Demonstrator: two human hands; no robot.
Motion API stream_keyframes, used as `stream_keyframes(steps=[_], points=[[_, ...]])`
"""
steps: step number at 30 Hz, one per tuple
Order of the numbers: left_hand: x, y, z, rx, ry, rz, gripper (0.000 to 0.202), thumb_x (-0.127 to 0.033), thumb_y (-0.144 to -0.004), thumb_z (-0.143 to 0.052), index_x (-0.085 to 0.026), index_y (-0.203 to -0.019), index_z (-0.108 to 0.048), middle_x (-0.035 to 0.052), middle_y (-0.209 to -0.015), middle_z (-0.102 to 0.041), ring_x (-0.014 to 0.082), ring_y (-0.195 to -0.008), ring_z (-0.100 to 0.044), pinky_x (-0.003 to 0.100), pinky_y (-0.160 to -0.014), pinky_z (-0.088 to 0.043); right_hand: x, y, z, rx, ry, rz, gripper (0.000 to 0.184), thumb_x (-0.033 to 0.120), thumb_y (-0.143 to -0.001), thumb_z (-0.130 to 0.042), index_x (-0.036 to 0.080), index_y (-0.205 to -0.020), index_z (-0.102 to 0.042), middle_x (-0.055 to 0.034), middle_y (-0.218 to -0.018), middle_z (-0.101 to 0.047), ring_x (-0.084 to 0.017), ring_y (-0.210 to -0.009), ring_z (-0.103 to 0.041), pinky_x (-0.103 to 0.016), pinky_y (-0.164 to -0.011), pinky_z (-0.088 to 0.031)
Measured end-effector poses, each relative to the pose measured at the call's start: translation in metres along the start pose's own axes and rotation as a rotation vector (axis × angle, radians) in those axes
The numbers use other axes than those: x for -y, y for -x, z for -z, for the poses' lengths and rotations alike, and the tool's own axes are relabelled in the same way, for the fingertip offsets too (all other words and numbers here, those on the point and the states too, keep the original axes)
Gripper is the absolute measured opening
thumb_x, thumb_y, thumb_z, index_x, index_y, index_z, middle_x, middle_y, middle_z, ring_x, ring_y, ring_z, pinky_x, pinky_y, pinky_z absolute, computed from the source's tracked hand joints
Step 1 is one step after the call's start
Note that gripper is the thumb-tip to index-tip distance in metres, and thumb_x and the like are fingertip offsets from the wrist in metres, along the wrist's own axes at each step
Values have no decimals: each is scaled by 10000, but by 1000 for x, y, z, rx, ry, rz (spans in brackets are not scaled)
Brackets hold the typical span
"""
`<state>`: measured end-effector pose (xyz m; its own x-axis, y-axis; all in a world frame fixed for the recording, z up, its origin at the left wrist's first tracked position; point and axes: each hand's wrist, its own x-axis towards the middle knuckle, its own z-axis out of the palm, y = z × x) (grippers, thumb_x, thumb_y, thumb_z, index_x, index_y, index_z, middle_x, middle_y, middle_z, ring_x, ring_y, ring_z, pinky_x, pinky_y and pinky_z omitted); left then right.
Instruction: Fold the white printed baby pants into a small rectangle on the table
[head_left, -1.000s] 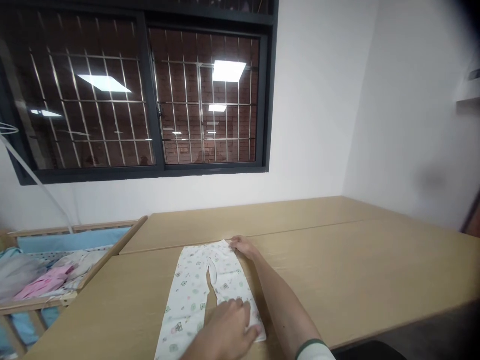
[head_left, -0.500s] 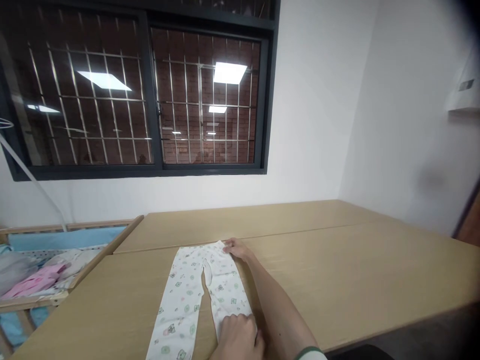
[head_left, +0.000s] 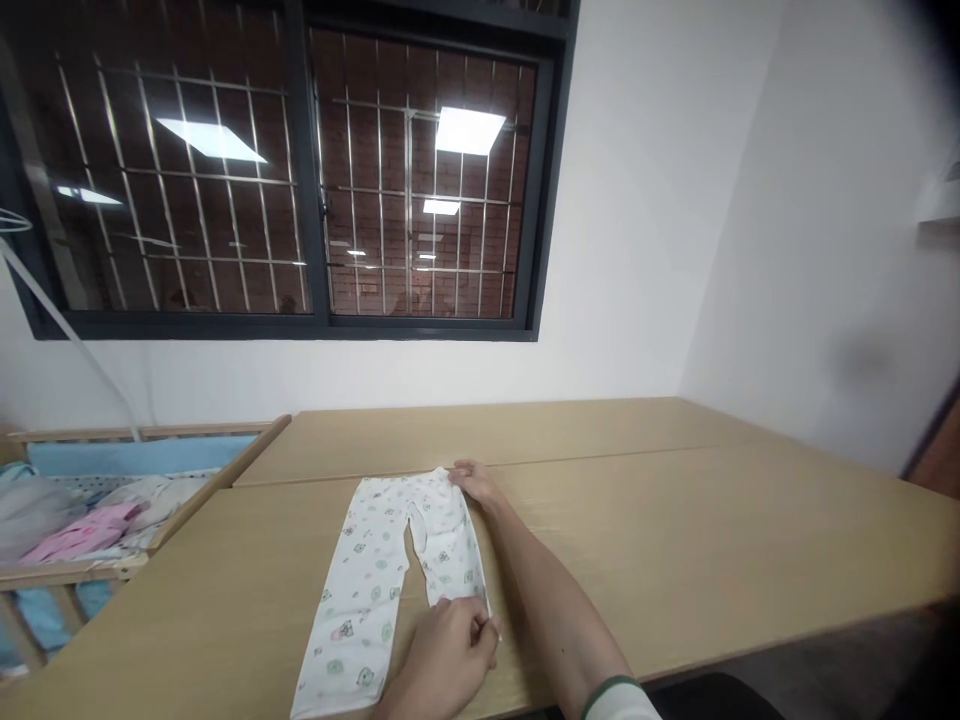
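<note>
A pair of white baby pants (head_left: 367, 570) with small green and pink animal prints lies spread on the table, waistband away from me and legs toward me. At the far right corner of the waistband, my right hand (head_left: 476, 482) pinches the fabric edge. My left hand (head_left: 454, 645) is closed over the lower end of the right-hand leg, its thumb and fingertips gripping the cloth near the hem. The hand hides that leg's end. Between the legs there is an open crotch gap showing the tabletop.
The wooden tabletop (head_left: 637, 540) stretches right and back to the white wall. A wooden crib (head_left: 225, 475) with blue lining, a pink cloth (head_left: 90, 530) and other fabrics stands against the table's left side. A barred window (head_left: 420, 200) is above.
My left hand has closed on the leg end, turned and shifted slightly up, drawing that leg's hem with it. My right hand stays at the waistband corner. The view has shifted slightly.
</note>
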<state>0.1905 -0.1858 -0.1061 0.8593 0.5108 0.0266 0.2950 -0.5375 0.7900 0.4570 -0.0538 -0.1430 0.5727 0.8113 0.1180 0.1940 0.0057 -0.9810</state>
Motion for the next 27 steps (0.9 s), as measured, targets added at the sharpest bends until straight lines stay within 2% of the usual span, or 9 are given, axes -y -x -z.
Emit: stream_keyframes(steps=[4,8,13,17,21,27], points=[[13,10,10,-81,309,12,441,-595,-917,-460,-208,-749,-589,65,-733,-732,181,-588,-611,293,-574,-417,3,-2,-22,-22,-94,17,421,260,-710,-769,156,-1074,-585,-23,-760,-677,-176,-709,-657,-280,-677,-509],[21,24,27,-164,453,39,551,-721,-860,-488,-194,-732,-584,78,-701,-708,162,-553,-585,282,-553,-436,15,-10,-61,-8,-135,56,438,264,-681,-764,160,-1064,-577,37,-667,-600,-142,-608,-581,-249,-603,-458],[28,49,55,-240,397,73,605,-772,-836,-484,-193,-704,-602,72,-688,-704,156,-564,-578,267,-565,-448,36,-16,-120,45,-172,110,395,251,-685,-734,172,-1034,-566,57,-677,-567,-116,-607,-544,-229,-612,-433],[44,67,72,-284,355,140,658,-844,-780,-461,-209,-660,-583,65,-664,-686,160,-534,-561,268,-525,-441,43,-10,-157,84,-140,117,345,223,-676,-732,179,-983,-580,67,-668,-550,-104,-585,-517,-220,-591,-409],[67,84,84,-303,296,205,699,-893,-739,-428,-219,-614,-567,54,-601,-646,167,-512,-542,270,-496,-431,41,0,-182,112,-70,100,296,176,-666,-731,189,-930,-598,75,-664,-547,-95,-561,-500,-213,-560,-380],[104,99,90,-238,273,291,734,-937,-708,-375,-224,-639,-536,51,-637,-661,159,-474,-518,266,-464,-391,41,9,-207,142,20,100,247,109,-674,-725,180,-872,-595,81,-615,-532,-89,-539,-485,-212,-555,-360]])
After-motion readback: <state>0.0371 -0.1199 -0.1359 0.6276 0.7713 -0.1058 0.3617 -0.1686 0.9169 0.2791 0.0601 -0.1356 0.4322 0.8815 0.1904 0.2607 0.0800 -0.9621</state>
